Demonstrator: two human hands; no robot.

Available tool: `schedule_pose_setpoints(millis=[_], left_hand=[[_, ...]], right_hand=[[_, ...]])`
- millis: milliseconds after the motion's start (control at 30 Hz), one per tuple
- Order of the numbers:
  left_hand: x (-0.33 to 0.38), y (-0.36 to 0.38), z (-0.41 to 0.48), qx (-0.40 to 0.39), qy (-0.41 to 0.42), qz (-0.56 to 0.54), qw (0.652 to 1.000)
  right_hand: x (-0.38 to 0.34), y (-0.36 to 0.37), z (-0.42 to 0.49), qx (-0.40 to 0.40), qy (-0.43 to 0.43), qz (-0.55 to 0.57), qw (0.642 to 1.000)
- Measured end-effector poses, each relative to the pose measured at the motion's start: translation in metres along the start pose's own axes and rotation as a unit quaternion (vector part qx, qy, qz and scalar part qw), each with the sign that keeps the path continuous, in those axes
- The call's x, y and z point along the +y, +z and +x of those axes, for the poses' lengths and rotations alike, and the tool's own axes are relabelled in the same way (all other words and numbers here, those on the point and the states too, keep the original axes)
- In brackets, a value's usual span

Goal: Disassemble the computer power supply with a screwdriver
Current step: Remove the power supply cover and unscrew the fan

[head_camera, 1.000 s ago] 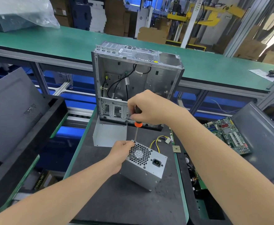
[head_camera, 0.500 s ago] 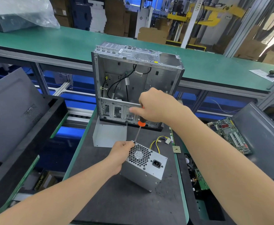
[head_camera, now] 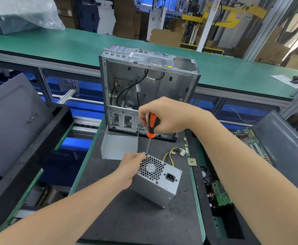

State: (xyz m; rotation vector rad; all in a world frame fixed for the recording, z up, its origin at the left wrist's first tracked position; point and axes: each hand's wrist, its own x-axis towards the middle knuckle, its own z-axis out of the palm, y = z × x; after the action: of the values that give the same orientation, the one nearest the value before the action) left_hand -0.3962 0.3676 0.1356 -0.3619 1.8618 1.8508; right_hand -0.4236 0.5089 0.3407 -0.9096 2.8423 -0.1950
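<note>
Low in the middle of the frame, the grey power supply [head_camera: 159, 184] sits tilted on the dark mat [head_camera: 127, 218], fan grille facing up. The left hand [head_camera: 129, 167] grips its upper left corner, fingers curled over the edge. Just above, the right hand [head_camera: 169, 115] is wrapped round the orange-and-black handle of the screwdriver [head_camera: 151, 126]. Its shaft slants down to that same corner, and the tip seems to meet a screw there, though it's too small to be sure. Behind stands the open computer case [head_camera: 171, 85].
</note>
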Motion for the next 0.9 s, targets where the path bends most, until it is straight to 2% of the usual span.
schedule_pose_setpoints(millis=[167,300,400,533,667,733,900], left_hand=[[0.001,-0.001,-0.002,0.0,0.0,-0.017,1.0],[0.002,-0.001,-0.003,-0.004,-0.001,-0.022,1.0],[0.001,-0.001,-0.003,-0.003,0.002,-0.015,1.0],[-0.001,-0.002,-0.002,-0.004,0.003,-0.011,1.0],[-0.003,-0.002,0.0,-0.004,0.011,-0.014,1.0],[-0.004,-0.003,0.002,0.0,0.012,-0.016,1.0],[-0.004,-0.001,0.004,-0.001,0.012,-0.033,0.999]], right_hand=[[-0.006,0.014,0.01,0.064,0.101,-0.089,0.989],[-0.007,0.012,0.009,0.062,0.033,-0.049,0.996],[-0.003,0.004,0.003,0.04,0.012,0.002,0.999],[0.0,0.002,0.001,0.024,0.014,0.018,0.999],[-0.003,0.016,0.006,0.101,0.084,-0.051,0.99],[-0.004,0.02,0.011,0.112,0.11,-0.085,0.984],[-0.003,0.014,0.011,0.087,0.043,-0.025,0.995]])
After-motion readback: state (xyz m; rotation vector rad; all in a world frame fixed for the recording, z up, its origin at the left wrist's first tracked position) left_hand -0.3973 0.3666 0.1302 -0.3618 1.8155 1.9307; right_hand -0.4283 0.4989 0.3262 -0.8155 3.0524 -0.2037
